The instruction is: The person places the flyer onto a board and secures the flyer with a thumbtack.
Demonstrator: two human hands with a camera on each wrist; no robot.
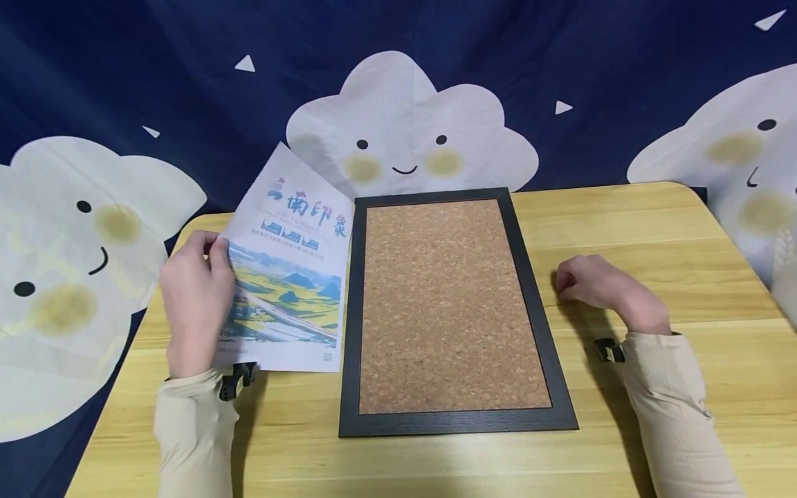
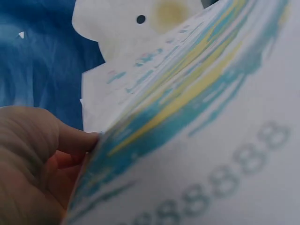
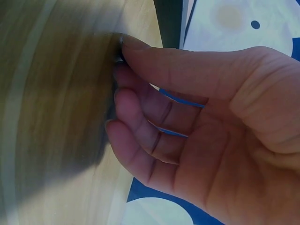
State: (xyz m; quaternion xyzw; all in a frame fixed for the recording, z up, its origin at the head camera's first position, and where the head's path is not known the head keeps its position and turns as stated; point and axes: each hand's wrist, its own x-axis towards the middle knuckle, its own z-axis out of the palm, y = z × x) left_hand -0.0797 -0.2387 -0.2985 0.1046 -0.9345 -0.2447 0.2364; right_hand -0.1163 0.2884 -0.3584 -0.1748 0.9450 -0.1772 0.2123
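Observation:
My left hand [image 1: 198,297] pinches the left edge of a white paper poster [image 1: 283,277], printed with large Chinese characters and a landscape of yellow fields and blue hills. The sheet tilts up, its lower right part lying close beside a cork board [image 1: 448,311]. In the left wrist view the poster [image 2: 187,108] curves away from the thumb. The board lies flat on the table, framed in black. To its right, my right hand [image 1: 598,283] rests near the tabletop, fingers loosely curled. Seen from the right wrist, that hand [image 3: 187,122] shows nothing held, its fingertips right at the table surface.
A light wood table [image 1: 629,214] with rounded far corners carries the board. Behind and beside it hangs a dark blue cloth [image 1: 560,41] with smiling white clouds [image 1: 405,104] and small white triangles. A black strap [image 1: 238,380] shows at the left wrist.

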